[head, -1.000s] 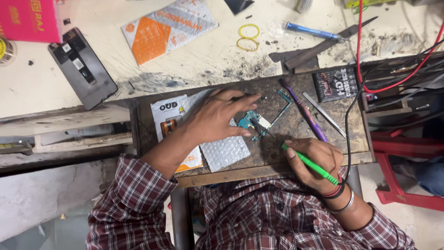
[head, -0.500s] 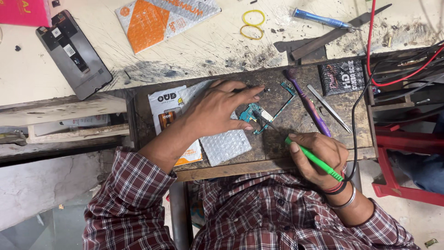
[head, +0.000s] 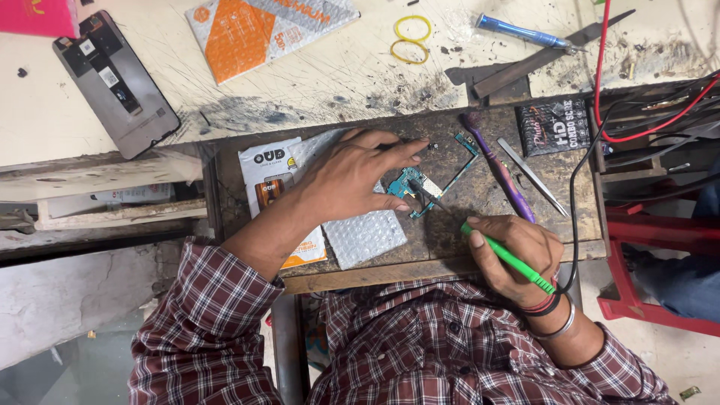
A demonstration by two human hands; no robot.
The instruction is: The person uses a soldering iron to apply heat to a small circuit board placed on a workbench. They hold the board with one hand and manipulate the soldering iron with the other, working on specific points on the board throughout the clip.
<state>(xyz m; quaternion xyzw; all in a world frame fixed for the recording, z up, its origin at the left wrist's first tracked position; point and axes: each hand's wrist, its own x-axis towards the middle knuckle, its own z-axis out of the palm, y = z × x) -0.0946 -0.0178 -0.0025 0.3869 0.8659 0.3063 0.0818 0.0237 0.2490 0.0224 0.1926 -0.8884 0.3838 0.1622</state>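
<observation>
My left hand (head: 352,176) lies flat on a small wooden bench (head: 450,247), its fingertips pinning down a small teal circuit board (head: 414,185). My right hand (head: 517,251) grips a green-handled soldering iron (head: 507,256) like a pen; the dark tip touches the board near its middle. A black cord runs from the iron's rear up to the right. A thin teal strip of board (head: 459,166) extends from the main board toward the upper right.
A bubble-wrap pouch (head: 364,236) and printed packets (head: 270,180) lie under my left wrist. A purple tool (head: 499,169), tweezers (head: 534,177) and a black sachet (head: 553,126) sit to the right. Farther off: an opened phone (head: 116,82), orange packet (head: 262,30), yellow bands (head: 411,39), blue screwdriver (head: 521,31), red wires (head: 607,75).
The view has shifted slightly. The iron's tip has closed in and now touches the board; my left hand stays pressed on it.
</observation>
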